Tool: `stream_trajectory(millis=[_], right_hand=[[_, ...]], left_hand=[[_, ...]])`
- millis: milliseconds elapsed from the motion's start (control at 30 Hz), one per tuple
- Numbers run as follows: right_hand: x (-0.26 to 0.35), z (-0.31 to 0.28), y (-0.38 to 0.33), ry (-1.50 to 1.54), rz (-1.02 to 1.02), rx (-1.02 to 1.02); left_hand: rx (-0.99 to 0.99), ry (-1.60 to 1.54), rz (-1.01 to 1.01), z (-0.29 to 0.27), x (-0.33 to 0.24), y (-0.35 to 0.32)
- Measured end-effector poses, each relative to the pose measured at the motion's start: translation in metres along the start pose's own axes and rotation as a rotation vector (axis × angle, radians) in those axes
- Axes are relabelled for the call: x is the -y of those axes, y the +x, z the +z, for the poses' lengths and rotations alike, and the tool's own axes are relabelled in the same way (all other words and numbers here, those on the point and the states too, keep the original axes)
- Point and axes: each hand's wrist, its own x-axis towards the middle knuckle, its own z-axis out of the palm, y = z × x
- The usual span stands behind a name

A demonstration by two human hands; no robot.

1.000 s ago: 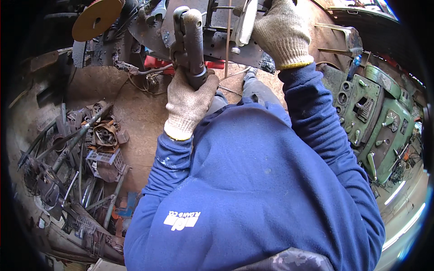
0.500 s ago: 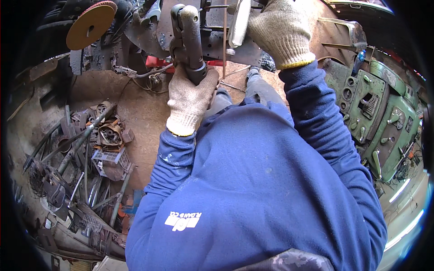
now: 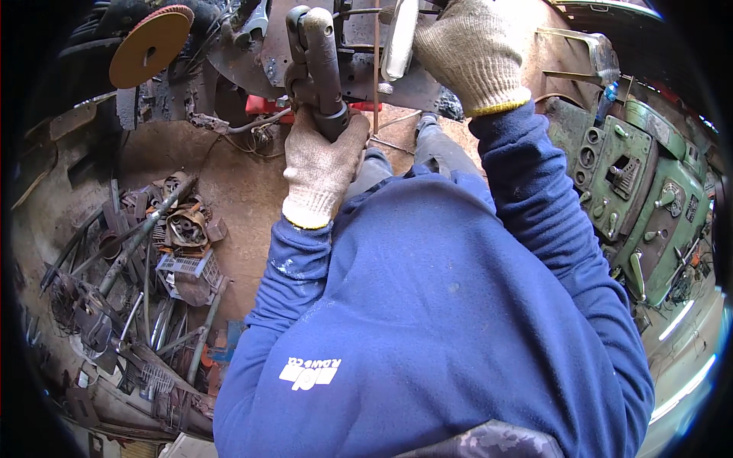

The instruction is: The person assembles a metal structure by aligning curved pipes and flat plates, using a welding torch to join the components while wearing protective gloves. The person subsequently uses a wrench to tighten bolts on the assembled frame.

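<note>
In a pale knit glove, my left hand (image 3: pixel 321 156) wraps around the lower end of a thick dark metal shaft with a hinged upper joint (image 3: pixel 324 65). The shaft stands upright against the workbench's metal plates (image 3: pixel 271 53). My right hand (image 3: pixel 477 53), gloved too, is closed at the top edge beside a long whitish bar (image 3: pixel 400 42). Its fingertips are hidden, so what it grips does not show. A thin brown rod (image 3: pixel 376 76) runs upright between the shaft and the bar.
A round abrasive disc (image 3: pixel 151 47) and an open-ended wrench (image 3: pixel 256 23) are at upper left. Scrap metal, pipes and a grey crate (image 3: pixel 189 267) crowd the floor at left. A green machine with levers (image 3: pixel 641 198) stands at right. A red part (image 3: pixel 263 105) lies behind the shaft.
Both hands keep their places almost unchanged. The view has shifted very slightly, and the disc, rod and whitish bar appear a little further left.
</note>
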Motion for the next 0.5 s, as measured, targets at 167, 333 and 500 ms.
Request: stream_trajectory(millis=[167, 333, 500], right_hand=[[-0.001, 0.000, -0.001, -0.004, -0.027, -0.011], [-0.007, 0.001, -0.002, -0.023, -0.059, -0.009], [-0.039, 0.019, 0.002, -0.117, -0.179, 0.060]], left_hand=[[-0.119, 0.258, 0.161, 0.000, 0.014, 0.005], [-0.221, 0.491, 0.409, 0.001, 0.027, 0.009], [-0.191, 0.433, 0.408, 0.002, 0.027, 0.008]])
